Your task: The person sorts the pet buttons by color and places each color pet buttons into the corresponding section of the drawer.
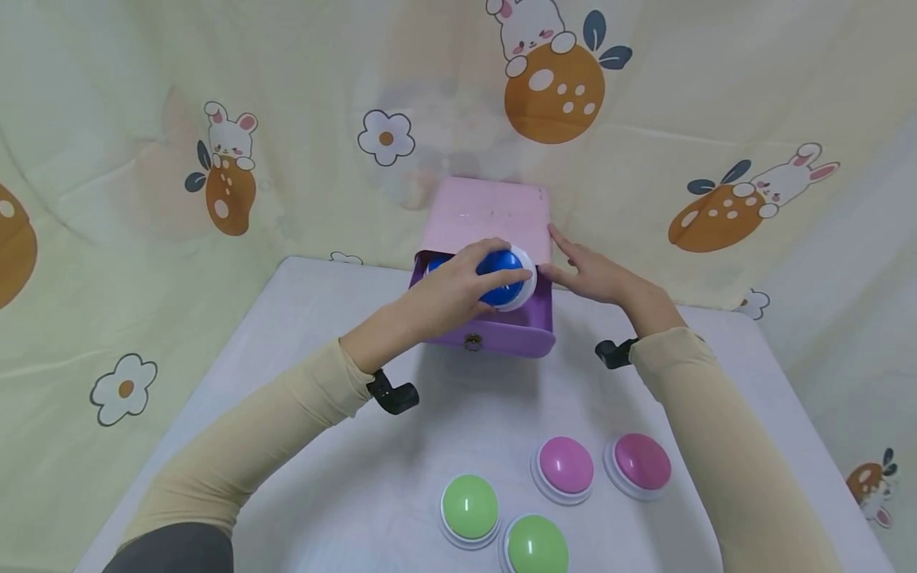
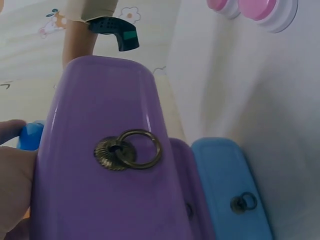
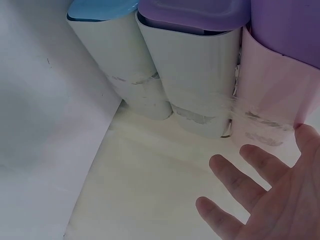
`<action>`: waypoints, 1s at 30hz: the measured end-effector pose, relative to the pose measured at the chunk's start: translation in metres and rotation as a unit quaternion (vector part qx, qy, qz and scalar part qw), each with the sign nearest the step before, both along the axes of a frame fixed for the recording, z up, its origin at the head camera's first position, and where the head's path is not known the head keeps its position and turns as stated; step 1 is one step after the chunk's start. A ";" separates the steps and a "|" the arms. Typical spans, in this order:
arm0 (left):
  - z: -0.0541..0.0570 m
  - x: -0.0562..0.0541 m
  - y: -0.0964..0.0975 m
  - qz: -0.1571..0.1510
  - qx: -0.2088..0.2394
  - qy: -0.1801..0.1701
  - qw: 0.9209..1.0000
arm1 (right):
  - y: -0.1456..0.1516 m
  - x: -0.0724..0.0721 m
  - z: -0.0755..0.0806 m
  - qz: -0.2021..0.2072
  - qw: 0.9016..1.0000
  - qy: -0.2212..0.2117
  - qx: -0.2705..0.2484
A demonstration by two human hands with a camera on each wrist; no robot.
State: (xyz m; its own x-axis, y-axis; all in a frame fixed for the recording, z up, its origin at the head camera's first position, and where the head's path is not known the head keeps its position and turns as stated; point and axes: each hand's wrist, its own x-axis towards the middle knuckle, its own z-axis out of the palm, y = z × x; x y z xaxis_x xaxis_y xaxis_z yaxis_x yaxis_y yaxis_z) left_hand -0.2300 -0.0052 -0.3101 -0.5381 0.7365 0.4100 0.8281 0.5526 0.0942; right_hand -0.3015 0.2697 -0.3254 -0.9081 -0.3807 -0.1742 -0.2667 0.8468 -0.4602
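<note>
My left hand [image 1: 451,288] grips a blue domed push button [image 1: 501,261] with a white base, held tilted over the pulled-out purple drawer [image 1: 501,340]. Part of another blue thing [image 1: 435,263] shows inside the drawer, mostly hidden by that hand. In the left wrist view, a brass ring pull [image 2: 140,148] hangs on the drawer front. With its fingers spread, my right hand [image 1: 598,272] touches the right side of the pink cabinet top [image 1: 490,215].
Beneath are another purple drawer [image 2: 187,185] and a blue drawer [image 2: 225,185]. Two green push buttons [image 1: 470,507] [image 1: 537,545] and two pink push buttons [image 1: 566,465] [image 1: 642,461] stand on the white table [image 1: 344,477]. A patterned curtain [image 1: 308,183] hangs behind the cabinet.
</note>
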 end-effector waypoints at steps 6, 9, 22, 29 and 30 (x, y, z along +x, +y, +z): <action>0.010 -0.003 0.001 -0.018 -0.071 -0.073 0.995 | 0.000 0.000 0.000 -0.004 1.000 -0.004 0.002; 0.014 -0.006 0.002 -0.027 -0.096 -0.100 0.990 | 0.000 0.000 0.000 -0.004 1.000 -0.005 0.003; 0.019 -0.018 0.008 -0.086 -0.149 -0.177 0.969 | 0.001 0.001 0.002 0.009 1.000 0.005 0.007; 0.019 -0.024 0.012 -0.081 -0.165 -0.211 0.960 | 0.001 0.000 0.003 0.005 1.000 0.004 0.011; 0.018 -0.025 0.012 -0.079 -0.168 -0.214 0.959 | 0.001 0.001 0.002 0.004 1.000 0.003 0.010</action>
State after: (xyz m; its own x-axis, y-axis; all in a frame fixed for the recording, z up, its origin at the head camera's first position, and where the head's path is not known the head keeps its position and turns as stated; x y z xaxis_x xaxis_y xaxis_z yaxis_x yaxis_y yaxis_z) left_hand -0.2546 0.0071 -0.2919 -0.4750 0.8746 -0.0974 0.8293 0.4819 0.2828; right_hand -0.3009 0.2708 -0.3231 -0.9064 -0.3838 -0.1762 -0.2759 0.8541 -0.4410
